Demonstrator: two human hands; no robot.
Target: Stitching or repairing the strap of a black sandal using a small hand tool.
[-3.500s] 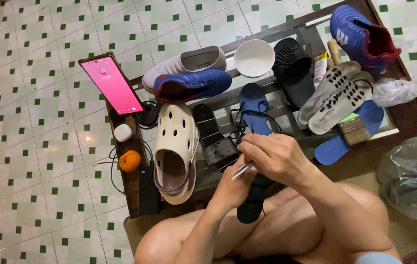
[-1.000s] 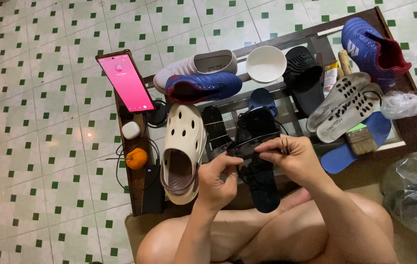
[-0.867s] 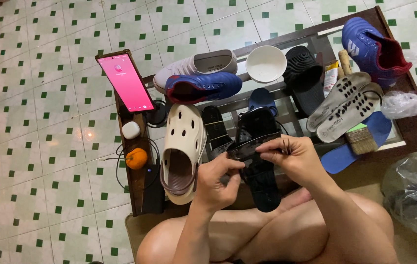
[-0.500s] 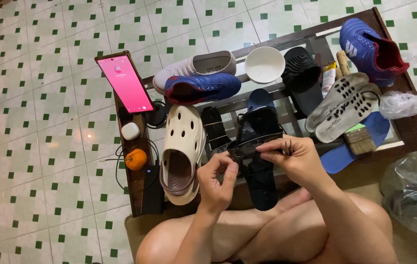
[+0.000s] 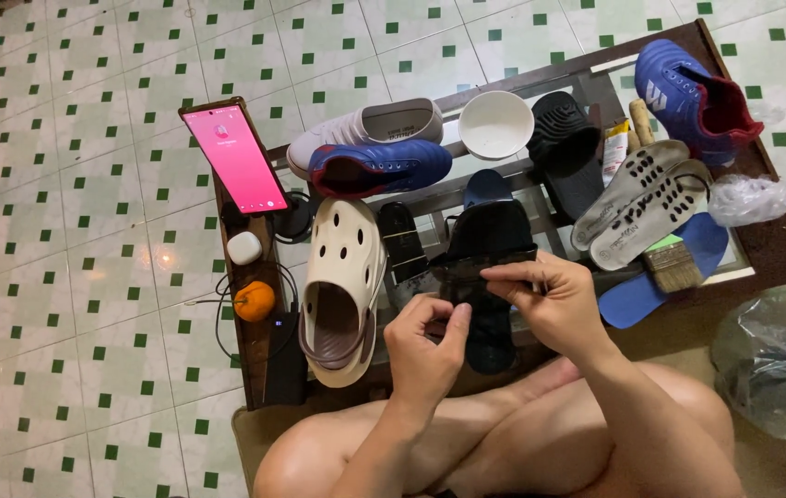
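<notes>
Near the front edge of the desk (image 5: 785, 254), both hands work on a black sandal (image 5: 488, 277); it lies lengthwise, toe pointing away from the person, its sole dark and matte, its strap lifted across the middle; the right hand (image 5: 554, 304) pinches the strap from above with thumb and fingertips, while the left hand (image 5: 425, 346) pinches the strap's near end, fingers curled. Beside it toward the left edge lies a cream clog (image 5: 342, 290) with round holes and a brownish inside; a blue shoe (image 5: 379, 168) and a white sneaker (image 5: 365, 129) sit behind it toward the far edge, with a white bowl (image 5: 496, 124) next to them; a blue boot with a red lining (image 5: 697, 97) rests at the far right corner; two grey perforated insoles (image 5: 637, 203) overlap a blue insole (image 5: 665, 272), with a paintbrush (image 5: 672, 267) on top. Along the left edge stand a phone with a pink screen (image 5: 234, 159), a white earbud case (image 5: 244, 247) and an orange (image 5: 255, 301). The desk is dark wood with glass panes; the floor (image 5: 70, 277) is glossy white tile with green squares.
</notes>
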